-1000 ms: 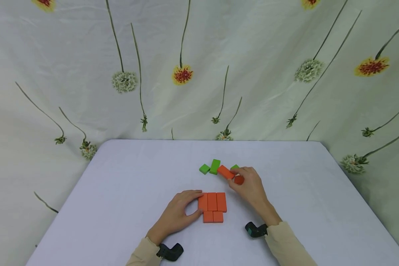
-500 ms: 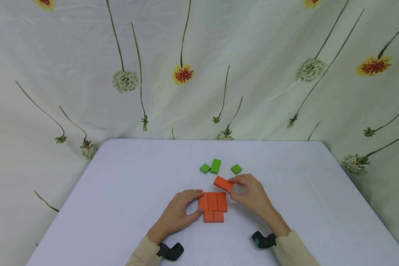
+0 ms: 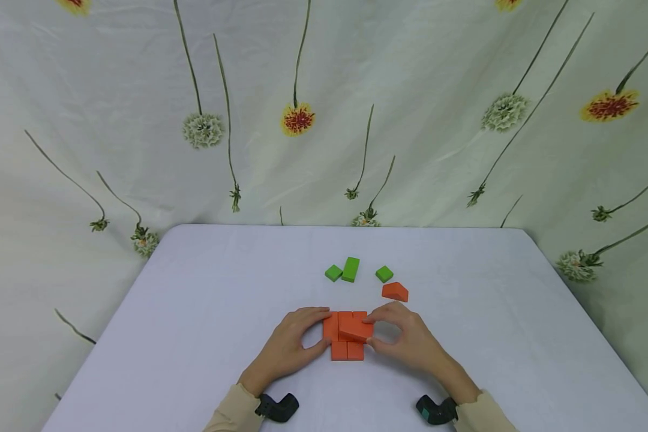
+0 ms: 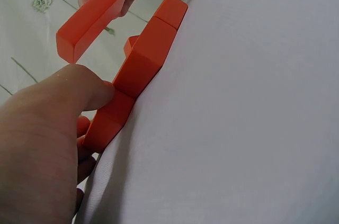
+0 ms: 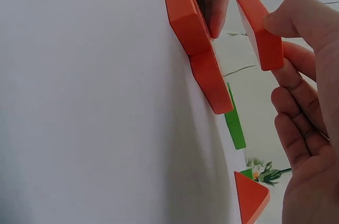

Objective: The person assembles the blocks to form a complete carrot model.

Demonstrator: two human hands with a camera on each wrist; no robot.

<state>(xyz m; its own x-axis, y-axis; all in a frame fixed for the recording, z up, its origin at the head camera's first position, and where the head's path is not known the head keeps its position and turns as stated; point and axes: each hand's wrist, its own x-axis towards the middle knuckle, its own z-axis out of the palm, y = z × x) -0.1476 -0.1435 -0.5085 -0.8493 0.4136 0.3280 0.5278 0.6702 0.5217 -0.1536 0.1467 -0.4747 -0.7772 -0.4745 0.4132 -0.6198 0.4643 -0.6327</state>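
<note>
My right hand [image 3: 410, 339] pinches an orange rectangular block [image 3: 356, 328] between thumb and fingers. In both wrist views, this block hangs above the flat orange arrangement, apart from it. Several orange blocks lie together on the table; two shorter ones [image 3: 347, 351] form the near row. My left hand [image 3: 288, 342] holds the leftmost orange block [image 3: 330, 327] of the far row, thumb at its near end and fingers at its far end. The held block partly hides the far row's other blocks in the head view.
An orange triangular block [image 3: 395, 291] lies beyond my right hand. Farther back are a green rectangular block [image 3: 350, 269] and two smaller green blocks, one left [image 3: 333, 273] and one right [image 3: 384, 274]. A white-covered table [image 3: 221, 276] meets a flower-patterned cloth [image 3: 421, 180].
My right hand has brought the rectangular orange block nearer, from among the green blocks to above the arrangement. The triangular block has come into full view. My left hand has stayed put.
</note>
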